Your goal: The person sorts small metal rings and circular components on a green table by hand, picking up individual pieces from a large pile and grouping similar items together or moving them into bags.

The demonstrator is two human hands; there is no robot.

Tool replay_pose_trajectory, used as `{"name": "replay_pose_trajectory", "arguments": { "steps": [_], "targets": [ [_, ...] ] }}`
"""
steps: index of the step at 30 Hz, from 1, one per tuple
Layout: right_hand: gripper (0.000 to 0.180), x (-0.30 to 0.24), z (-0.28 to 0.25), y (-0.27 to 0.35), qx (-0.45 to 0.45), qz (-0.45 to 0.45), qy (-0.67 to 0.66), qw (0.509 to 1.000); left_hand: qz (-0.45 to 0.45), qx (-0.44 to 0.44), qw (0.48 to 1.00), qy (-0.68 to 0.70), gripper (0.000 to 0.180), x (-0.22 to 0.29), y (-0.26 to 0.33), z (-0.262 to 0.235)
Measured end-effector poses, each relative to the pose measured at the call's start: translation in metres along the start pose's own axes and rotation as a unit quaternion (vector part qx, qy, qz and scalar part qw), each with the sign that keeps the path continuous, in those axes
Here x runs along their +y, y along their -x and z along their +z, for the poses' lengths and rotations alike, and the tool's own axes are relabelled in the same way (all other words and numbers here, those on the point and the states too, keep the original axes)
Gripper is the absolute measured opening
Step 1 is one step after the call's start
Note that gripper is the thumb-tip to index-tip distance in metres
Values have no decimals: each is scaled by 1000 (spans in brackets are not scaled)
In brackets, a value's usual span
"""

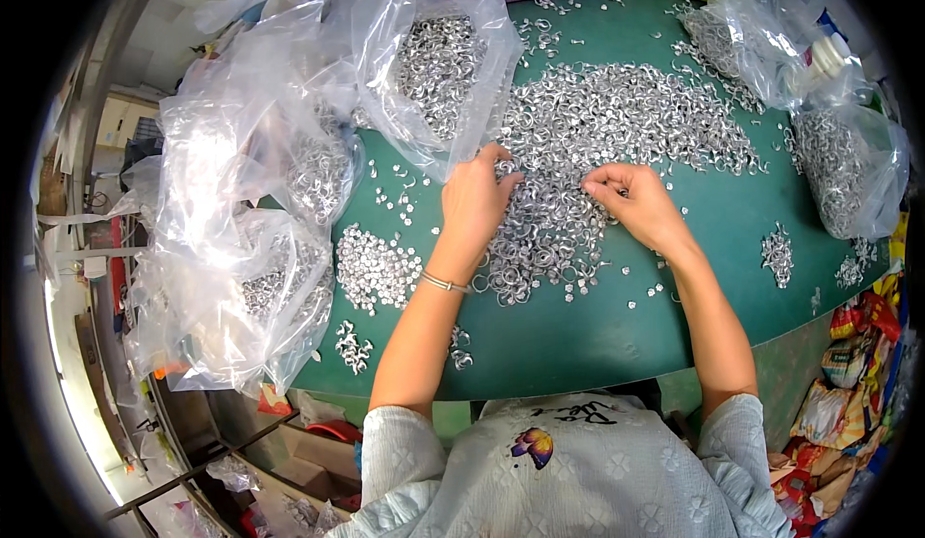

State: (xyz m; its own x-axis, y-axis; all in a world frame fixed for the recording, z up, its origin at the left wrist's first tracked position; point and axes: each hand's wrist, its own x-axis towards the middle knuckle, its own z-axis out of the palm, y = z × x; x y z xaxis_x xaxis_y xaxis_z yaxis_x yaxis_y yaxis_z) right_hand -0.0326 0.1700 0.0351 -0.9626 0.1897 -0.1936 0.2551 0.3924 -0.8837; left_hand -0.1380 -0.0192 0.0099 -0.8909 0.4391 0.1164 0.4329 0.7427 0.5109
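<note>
Metal pieces (549,235) should be light, stiff — best gripped by their curves. The left hand (474,196) is parted at the fingertips; the right hand (641,209) — grip cannot be told.

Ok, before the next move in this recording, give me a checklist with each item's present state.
1. Both hands in view: ok; left hand and right hand are at the main metal pile.
2. Right fingertips holding a piece: cannot tell, too small.
3. Left hand clear of the upright plastic bag: cannot tell; they overlap in this view.
4. Smaller pile separate from the main one: ok, left of the left forearm.
5. No strays on the green table: not ok; several lie near the right forearm.
6. Wrists bare: not ok; bracelet on the left.
</note>
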Motion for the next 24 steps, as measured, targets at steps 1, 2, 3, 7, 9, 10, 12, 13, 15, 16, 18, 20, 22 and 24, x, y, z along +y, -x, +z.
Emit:
{"name": "replay_pose_trajectory", "arguments": {
  "steps": [1,2,3,7,9,10,12,13,15,16,18,20,22,24],
  "targets": [
    [21,-1,-1,0,0,2,2,1000,-5,5,1000,-10,29,0,-2,2],
    [21,0,-1,0,1,5,5,1000,-3,8,1000,-10,28,1,-2,3],
    [21,1,-2,0,1,7,9,1000,-2,10,1000,-10,27,1,-2,4],
    [20,0,0,0,9,-1,2,1000,58,45,997,23,23,-8,4,10],
    [20,-1,6,-7,21,-79,35,996,84,64,994,21,20,-10,8,9],
    [20,-2,12,-14,27,-119,49,991,96,73,993,18,18,-11,10,7],
    [18,-4,30,-31,40,-148,132,979,72,42,995,59,16,-9,9,4],
    [18,-6,40,-40,44,-164,172,970,57,27,995,78,15,-9,9,2],
    [15,-15,58,-53,30,-195,263,944,20,7,990,140,14,-10,10,-7],
    [14,-16,62,-58,25,-208,310,927,17,17,985,172,13,-13,10,-4],
    [11,-15,64,-64,28,-222,321,920,1,1,981,193,12,-17,13,-7],
    [10,-15,62,-64,33,-226,313,922,-155,-107,853,487,16,-22,14,-14],
    [11,-9,54,-61,40,-232,113,965,-217,-180,645,710,18,-21,19,-27],
    [13,-6,38,-53,12,-207,-56,977,-279,-126,580,755,15,0,27,-43]
  ]
}}
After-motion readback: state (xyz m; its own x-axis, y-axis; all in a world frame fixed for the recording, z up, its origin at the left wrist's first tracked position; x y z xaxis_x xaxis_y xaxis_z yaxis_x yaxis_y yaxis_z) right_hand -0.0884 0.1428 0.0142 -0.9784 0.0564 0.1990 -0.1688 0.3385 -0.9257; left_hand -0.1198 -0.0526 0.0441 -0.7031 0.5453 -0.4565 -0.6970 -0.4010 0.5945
